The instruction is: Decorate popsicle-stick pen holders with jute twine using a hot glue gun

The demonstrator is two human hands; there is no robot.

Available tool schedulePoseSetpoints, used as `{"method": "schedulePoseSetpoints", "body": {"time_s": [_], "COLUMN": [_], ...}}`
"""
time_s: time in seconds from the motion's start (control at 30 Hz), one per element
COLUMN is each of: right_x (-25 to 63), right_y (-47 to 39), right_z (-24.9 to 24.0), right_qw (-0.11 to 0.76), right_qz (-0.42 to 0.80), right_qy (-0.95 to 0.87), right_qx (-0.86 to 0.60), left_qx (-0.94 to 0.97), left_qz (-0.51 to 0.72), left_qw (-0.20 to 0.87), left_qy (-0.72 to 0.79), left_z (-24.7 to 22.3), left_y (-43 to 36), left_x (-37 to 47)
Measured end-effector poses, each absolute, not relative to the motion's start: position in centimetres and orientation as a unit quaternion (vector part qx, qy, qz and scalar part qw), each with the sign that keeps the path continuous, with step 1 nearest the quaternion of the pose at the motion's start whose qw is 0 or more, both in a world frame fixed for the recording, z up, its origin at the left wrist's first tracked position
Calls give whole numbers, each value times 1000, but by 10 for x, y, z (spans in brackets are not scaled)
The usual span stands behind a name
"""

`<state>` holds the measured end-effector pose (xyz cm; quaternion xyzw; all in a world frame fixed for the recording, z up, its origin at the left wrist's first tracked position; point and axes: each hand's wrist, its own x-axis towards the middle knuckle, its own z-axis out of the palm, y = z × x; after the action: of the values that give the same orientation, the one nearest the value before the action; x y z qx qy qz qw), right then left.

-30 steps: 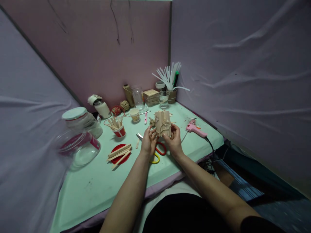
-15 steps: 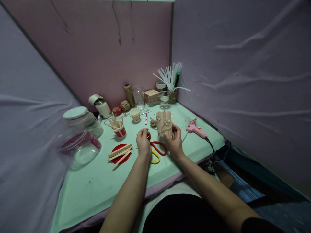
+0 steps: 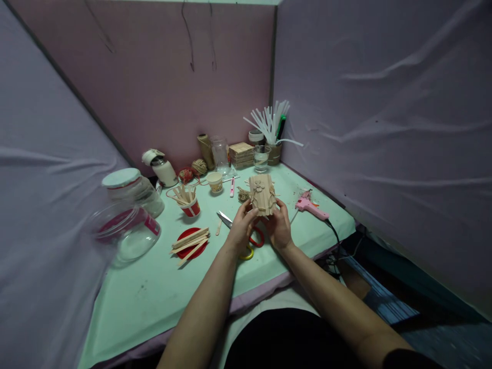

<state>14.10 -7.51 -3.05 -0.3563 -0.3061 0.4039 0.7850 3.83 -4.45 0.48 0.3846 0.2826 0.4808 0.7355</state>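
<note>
Both my hands hold a small wooden-stick holder up above the table, its side covered in flat sticks with twine and flower-like decorations. My left hand grips its lower left, and my right hand wraps round its lower right. Beneath my hands lie scissors with one red and one yellow handle loop, partly hidden by my left hand, blades toward the far left. A short wooden stick rests beside the blades. Behind the holder sits a small bundle of twine.
Left of my hands are a red dish with wooden sticks, a red-and-white cup of sticks and clear jars. A pink glue gun with its cord lies right. Along the back stand a paper cup, twine balls and white glue sticks.
My left hand has moved right and taken hold of the holder, which has turned so another decorated part of its side shows. The scissor blades have come into view.
</note>
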Motion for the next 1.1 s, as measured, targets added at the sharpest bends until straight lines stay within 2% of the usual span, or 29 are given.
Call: {"method": "schedulePoseSetpoints", "body": {"time_s": [0.87,1.1], "right_x": [141,140], "right_y": [-76,-79], "right_z": [-37,-32], "right_qw": [782,775], "right_qz": [396,429], "right_qy": [-339,-331], "right_qx": [-341,-326], "left_qx": [413,444], "left_qz": [483,466], "left_qw": [740,732], "left_qy": [222,223], "left_z": [7,0], "left_y": [-49,-46], "left_x": [39,38]}}
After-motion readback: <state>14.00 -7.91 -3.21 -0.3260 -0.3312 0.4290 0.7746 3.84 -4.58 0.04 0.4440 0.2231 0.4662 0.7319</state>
